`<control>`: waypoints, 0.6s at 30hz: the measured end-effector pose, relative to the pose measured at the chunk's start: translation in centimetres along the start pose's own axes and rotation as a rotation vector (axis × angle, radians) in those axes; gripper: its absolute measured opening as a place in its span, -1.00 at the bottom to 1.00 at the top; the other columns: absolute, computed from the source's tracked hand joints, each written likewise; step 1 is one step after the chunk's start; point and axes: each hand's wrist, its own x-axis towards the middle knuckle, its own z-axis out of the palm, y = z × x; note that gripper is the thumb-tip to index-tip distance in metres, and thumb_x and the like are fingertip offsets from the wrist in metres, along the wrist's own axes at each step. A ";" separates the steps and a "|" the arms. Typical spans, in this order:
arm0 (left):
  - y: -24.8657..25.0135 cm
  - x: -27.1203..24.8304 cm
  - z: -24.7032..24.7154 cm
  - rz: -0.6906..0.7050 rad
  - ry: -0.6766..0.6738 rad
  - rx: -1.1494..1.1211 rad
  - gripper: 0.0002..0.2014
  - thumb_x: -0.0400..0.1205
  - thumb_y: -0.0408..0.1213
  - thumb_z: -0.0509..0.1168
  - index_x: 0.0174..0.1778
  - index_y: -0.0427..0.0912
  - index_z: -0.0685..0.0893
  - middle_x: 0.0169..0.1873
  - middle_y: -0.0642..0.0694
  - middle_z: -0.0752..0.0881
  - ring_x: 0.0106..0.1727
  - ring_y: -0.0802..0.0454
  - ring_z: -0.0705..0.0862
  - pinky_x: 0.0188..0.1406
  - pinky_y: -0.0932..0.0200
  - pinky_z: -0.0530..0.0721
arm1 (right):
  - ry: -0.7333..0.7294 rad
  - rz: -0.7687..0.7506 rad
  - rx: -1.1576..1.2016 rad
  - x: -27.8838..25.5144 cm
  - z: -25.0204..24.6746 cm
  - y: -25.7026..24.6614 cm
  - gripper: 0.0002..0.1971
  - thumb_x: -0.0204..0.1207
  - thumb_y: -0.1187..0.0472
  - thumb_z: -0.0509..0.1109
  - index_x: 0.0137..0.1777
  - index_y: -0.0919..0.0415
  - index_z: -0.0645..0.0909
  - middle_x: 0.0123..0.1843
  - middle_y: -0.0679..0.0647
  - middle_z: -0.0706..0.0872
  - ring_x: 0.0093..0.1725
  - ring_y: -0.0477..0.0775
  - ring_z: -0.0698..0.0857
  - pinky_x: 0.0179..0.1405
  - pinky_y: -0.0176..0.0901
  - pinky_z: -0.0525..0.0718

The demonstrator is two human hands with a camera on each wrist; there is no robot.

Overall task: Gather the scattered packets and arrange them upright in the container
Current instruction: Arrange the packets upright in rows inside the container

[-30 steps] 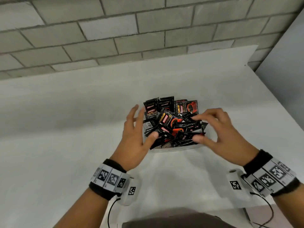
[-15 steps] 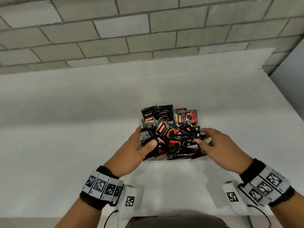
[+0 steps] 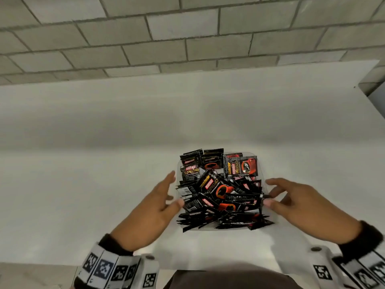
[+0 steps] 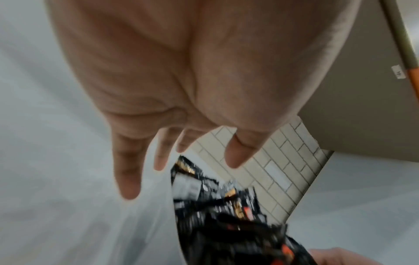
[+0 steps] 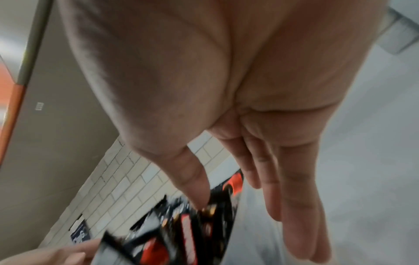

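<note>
- Nearest the camera in the head view, two forearms with patterned wrist bands reach forward over a white table [image 3: 104, 184].
- The left hand [image 3: 152, 211] sits at the left side of the clear container [image 3: 263, 176], fingers straight and spread, holding nothing; its thumb tip is at the edge of the pile, though contact cannot be confirmed.
- The right hand [image 3: 302, 203] mirrors it at the right side, fingers loosely extended, thumb tip touching or nearly touching the packets [image 3: 218, 190], gripping nothing.
- The packets (black, with red and gold print) are all heaped in the container at the table's middle; those at the back stand roughly upright, those at the front lie flat, crossed and spilling over the near rim.
- To do this step well, in my judgement: press both palms inward together, square the loose front packets, then tip them up against the standing back row, keeping pressure even so the light container does not slide or tip.
- Farther back, bare table runs to a grey block wall [image 3: 187, 38].
- The left wrist view alone shows the left hand [image 4: 181, 80] from the palm side, its fingers [image 4: 127, 170] clear of the blurred packets [image 4: 226, 224].
- The right wrist view alone shows the right hand's [image 5: 215, 80] thumb reaching down to the packets [image 5: 181, 233], and the other hand's fingertips at the lower left corner.
- Only the head view shows the whole heap and which packets stand.
</note>
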 end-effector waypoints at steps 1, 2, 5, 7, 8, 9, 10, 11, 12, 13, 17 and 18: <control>0.1 0.5 -0.7 0.050 0.069 0.007 -0.42 0.73 0.14 0.18 0.70 0.30 0.24 0.52 0.37 0.42 0.37 0.35 0.59 0.27 0.40 0.56 | 0.037 -0.007 -0.010 0.0 -0.7 -0.2 -0.51 0.59 -0.16 0.42 0.50 -0.17 0.48 0.13 -0.33 0.68 -0.13 -0.38 0.74 -0.11 -0.41 0.59; 0.4 1.1 -1.4 0.112 0.122 0.028 -0.55 0.78 -0.01 0.20 0.62 0.26 0.39 0.45 0.31 0.50 0.36 0.31 0.60 0.26 0.37 0.59 | 0.092 -0.021 -0.003 0.0 -1.4 -0.6 -0.55 0.58 -0.12 0.44 0.45 -0.18 0.52 0.10 -0.31 0.69 -0.10 -0.36 0.72 -0.09 -0.39 0.62; 2.2 3.2 -2.6 0.267 0.034 0.238 -0.57 0.80 -0.09 0.23 0.63 0.16 0.44 0.54 0.19 0.49 0.53 0.27 0.43 0.53 0.19 0.47 | 0.224 -0.159 0.034 0.1 -2.5 -2.8 -0.68 0.54 -0.13 0.43 0.28 -0.30 0.59 0.06 -0.29 0.70 0.03 -0.26 0.69 -0.03 -0.33 0.65; 3.1 5.0 -2.7 0.224 -0.152 0.388 -0.23 0.67 0.24 0.32 0.76 0.12 0.21 0.69 0.13 0.30 0.68 0.18 0.19 0.70 0.07 0.26 | 0.172 -0.293 0.010 0.3 -2.5 -4.5 -0.64 0.52 -0.25 0.40 0.30 -0.32 0.58 0.16 -0.36 0.65 0.22 -0.28 0.63 0.13 -0.41 0.59; 3.3 5.8 -2.6 0.190 -0.226 0.445 -0.04 0.55 0.37 0.37 0.79 0.10 0.11 0.71 0.11 0.24 0.69 0.15 0.12 0.72 0.02 0.20 | 0.114 -0.342 -0.013 0.4 -2.2 -5.4 -0.54 0.49 -0.32 0.42 0.38 -0.32 0.55 0.26 -0.42 0.58 0.34 -0.33 0.55 0.25 -0.51 0.50; 3.4 6.6 -2.5 0.184 -0.266 0.509 0.12 0.42 0.46 0.42 0.80 0.07 0.06 0.72 0.08 0.22 0.69 0.12 0.10 0.73 -0.02 0.18 | 0.050 -0.375 -0.035 0.6 -1.7 -6.1 -0.40 0.44 -0.38 0.45 0.47 -0.33 0.47 0.36 -0.48 0.48 0.44 -0.40 0.43 0.35 -0.59 0.37; 3.3 7.2 -2.2 0.205 -0.275 0.568 0.24 0.32 0.52 0.46 0.80 0.05 0.04 0.71 0.05 0.23 0.69 0.08 0.12 0.72 -0.06 0.17 | -0.009 -0.401 -0.054 0.8 -1.2 -6.8 -0.24 0.36 -0.44 0.49 0.56 -0.32 0.38 0.43 -0.48 0.40 0.49 -0.44 0.33 0.42 -0.61 0.27; 3.0 7.6 -1.9 0.228 -0.273 0.611 0.32 0.23 0.56 0.48 0.80 0.03 0.03 0.70 0.04 0.25 0.68 0.04 0.14 0.71 -0.08 0.16 | -0.061 -0.420 -0.082 1.1 -0.5 -7.1 -0.09 0.29 -0.47 0.52 0.63 -0.31 0.27 0.47 -0.47 0.35 0.51 -0.45 0.27 0.46 -0.57 0.22; 2.6 7.9 -1.6 0.242 -0.272 0.643 0.38 0.16 0.59 0.49 0.79 0.03 0.03 0.69 0.03 0.26 0.67 0.01 0.17 0.70 -0.09 0.16 | -0.106 -0.429 -0.129 1.4 0.2 -7.4 0.02 0.25 -0.48 0.54 0.68 -0.29 0.18 0.49 -0.44 0.32 0.50 -0.43 0.25 0.49 -0.51 0.19; 2.3 8.2 -1.2 0.247 -0.276 0.665 0.41 0.12 0.62 0.48 0.79 0.02 0.02 0.68 0.03 0.27 0.66 -0.01 0.20 0.69 -0.11 0.15 | -0.140 -0.428 -0.189 1.7 0.9 -7.4 0.08 0.24 -0.47 0.56 0.71 -0.26 0.11 0.49 -0.40 0.32 0.48 -0.36 0.24 0.51 -0.43 0.19; 2.2 9.0 -0.4 0.249 -0.278 0.741 0.44 0.09 0.69 0.40 0.77 -0.06 0.06 0.59 -0.04 0.40 0.56 -0.06 0.32 0.63 -0.14 0.18 | -0.119 -0.395 -0.221 2.1 2.4 -6.8 -0.12 0.38 -0.27 0.59 0.65 -0.28 0.21 0.43 -0.35 0.41 0.41 -0.32 0.30 0.55 -0.24 0.29; 2.4 9.1 -0.3 0.239 -0.282 0.759 0.42 0.11 0.67 0.41 0.76 -0.10 0.09 0.54 -0.06 0.42 0.52 -0.07 0.35 0.60 -0.13 0.19 | -0.106 -0.383 -0.188 2.1 2.4 -6.6 -0.19 0.39 -0.24 0.60 0.59 -0.31 0.27 0.40 -0.35 0.43 0.39 -0.32 0.34 0.52 -0.25 0.33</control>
